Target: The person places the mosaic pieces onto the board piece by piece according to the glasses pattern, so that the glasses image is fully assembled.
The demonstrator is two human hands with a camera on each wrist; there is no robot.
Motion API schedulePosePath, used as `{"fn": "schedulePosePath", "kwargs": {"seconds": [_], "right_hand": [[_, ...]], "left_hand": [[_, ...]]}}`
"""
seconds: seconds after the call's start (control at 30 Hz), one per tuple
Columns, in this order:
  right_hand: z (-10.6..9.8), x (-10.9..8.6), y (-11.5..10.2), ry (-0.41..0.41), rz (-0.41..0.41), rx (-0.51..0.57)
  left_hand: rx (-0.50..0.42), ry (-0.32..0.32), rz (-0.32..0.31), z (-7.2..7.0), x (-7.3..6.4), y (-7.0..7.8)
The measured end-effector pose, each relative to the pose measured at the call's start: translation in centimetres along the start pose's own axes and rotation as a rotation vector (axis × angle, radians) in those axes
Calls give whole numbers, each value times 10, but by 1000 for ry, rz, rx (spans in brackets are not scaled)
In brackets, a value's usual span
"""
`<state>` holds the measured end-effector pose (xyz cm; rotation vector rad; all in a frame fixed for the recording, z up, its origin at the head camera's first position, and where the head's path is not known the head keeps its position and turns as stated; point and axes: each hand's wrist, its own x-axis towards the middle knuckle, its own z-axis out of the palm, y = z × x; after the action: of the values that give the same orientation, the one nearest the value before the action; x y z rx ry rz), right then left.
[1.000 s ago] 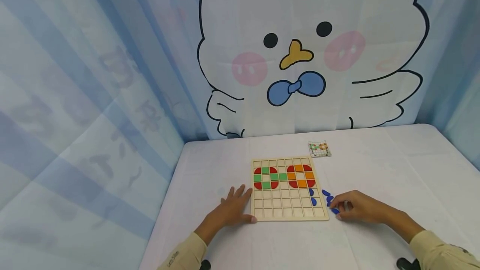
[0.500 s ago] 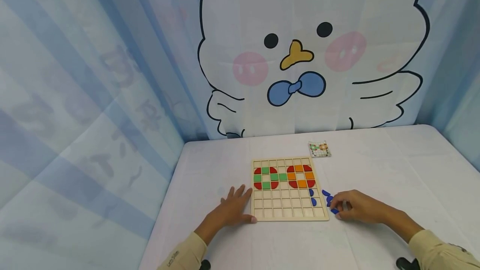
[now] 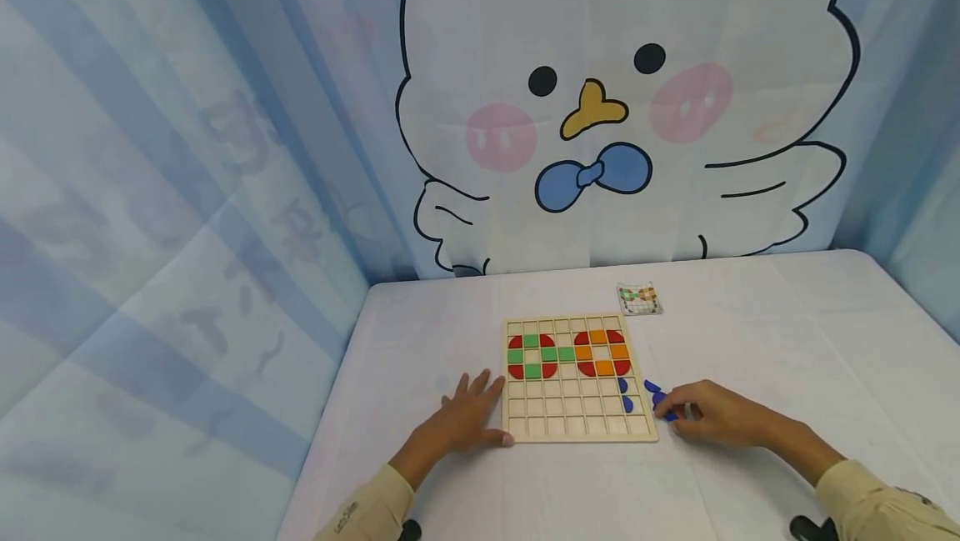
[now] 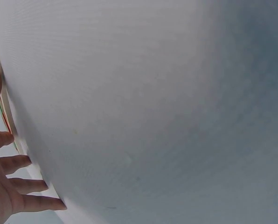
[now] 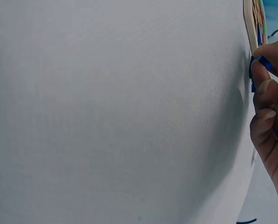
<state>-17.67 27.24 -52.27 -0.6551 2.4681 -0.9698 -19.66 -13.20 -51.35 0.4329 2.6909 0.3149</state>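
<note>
A square wooden grid board (image 3: pixel 564 428) lies on the table, with red, green and orange pieces in its upper rows and two blue half-round pieces at its right. My left hand (image 3: pixel 471 419) rests along the board's left edge, fingers spread and thumb at the near corner. Just right of the board, my right hand (image 3: pixel 723 414) pinches a blue piece (image 5: pixel 265 62) between thumb and index finger, seen in the right wrist view. Under and beside those fingertips are loose blue pieces (image 3: pixel 652 386), partly hidden by the hand.
A small pattern card (image 3: pixel 639 299) with a coloured grid picture lies behind the board's far right corner. The white-covered table (image 3: pixel 787 316) meets a blue curtain with a cartoon print (image 3: pixel 592 174) at the back.
My right fingertips have shifted slightly left and up, and the nearest blue piece has moved with them, lifting toward the fingers. The left hand and board have stayed still.
</note>
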Motion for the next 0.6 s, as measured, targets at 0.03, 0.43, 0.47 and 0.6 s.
{"fn": "schedulePosePath", "kwargs": {"seconds": [0.03,0.43,0.47,0.6], "right_hand": [[0,0,0,5,-10,6],[13,15,-12,109,-70,113],[15,17,-14,109,-73,124],[21,22,-21,110,-94,133]], "left_hand": [[1,0,0,0,0,0],[-1,2,1,1,1,-1],[-1,3,1,1,0,-1],[-4,3,4,0,0,0]]}}
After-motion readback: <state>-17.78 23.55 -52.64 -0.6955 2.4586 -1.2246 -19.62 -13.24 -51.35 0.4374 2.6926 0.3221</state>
